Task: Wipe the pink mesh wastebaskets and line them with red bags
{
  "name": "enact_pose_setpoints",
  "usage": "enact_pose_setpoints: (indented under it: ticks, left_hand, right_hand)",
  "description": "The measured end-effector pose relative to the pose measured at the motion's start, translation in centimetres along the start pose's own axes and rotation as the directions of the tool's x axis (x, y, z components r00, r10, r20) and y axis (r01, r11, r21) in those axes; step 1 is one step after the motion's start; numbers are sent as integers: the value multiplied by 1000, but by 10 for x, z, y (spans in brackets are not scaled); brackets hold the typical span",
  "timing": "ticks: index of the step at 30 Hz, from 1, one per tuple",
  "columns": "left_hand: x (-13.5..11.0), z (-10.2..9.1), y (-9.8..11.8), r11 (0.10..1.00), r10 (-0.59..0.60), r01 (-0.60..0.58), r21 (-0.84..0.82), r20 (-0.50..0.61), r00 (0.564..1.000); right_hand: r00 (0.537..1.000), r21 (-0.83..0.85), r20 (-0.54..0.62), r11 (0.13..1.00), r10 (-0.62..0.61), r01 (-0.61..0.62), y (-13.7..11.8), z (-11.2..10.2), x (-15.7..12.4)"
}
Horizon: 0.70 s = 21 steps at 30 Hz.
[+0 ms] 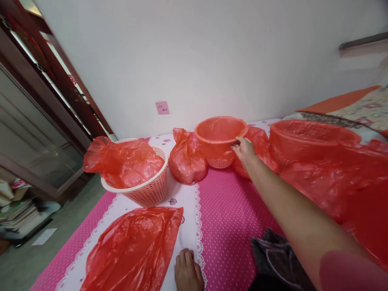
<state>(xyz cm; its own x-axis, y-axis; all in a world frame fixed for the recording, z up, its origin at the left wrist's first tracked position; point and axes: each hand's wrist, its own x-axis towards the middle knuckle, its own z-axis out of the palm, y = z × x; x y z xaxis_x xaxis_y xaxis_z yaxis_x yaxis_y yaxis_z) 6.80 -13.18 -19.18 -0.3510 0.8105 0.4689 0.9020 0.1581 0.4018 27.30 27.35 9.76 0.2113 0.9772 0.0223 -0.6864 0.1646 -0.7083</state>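
Observation:
My right hand (243, 148) reaches forward and grips the near right rim of a plastic basket (220, 163) lined with a red plastic bag, its film folded over the rim. My left hand (188, 270) rests on the bed at the bottom, fingers lying on the white strip and holding nothing. Beside it lies a flat red plastic bag (133, 248). A knotted, filled red bag (188, 161) stands left of the lined basket; another red bag (261, 151) sits partly hidden behind my right hand.
At left, a pale pink basket (151, 188) holds a red bag (130, 161). On the right, another basket (312, 133) is draped with red film (342, 186). The pink dotted bedsheet (224, 214) meets a white wall (197, 52) bearing a pink note (162, 108). Books (21, 216) lie lower left.

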Motion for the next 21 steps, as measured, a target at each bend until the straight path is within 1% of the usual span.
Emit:
enact_pose_setpoints:
  ticks: [3,7,14,21]
  left_hand:
    - [0,-3,2,1000,-5,5,13,2,1000]
    - [2,-6,5,1000,-13,13,22,19,1000]
    - [2,-8,6,1000,-26,26,5,24,999]
    - [4,-13,10,1000,-22,22,15,35,999]
  right_hand:
    - [999,-5,-30,999,43,-43,8,-6,-3]
    - [996,-6,-64,998,64,-65,11,-12,-5]
    - [997,-3,-52,999,51,-51,12,-25,-8]
    - [993,-19,-72,996,88,-90,15,-32,-13]
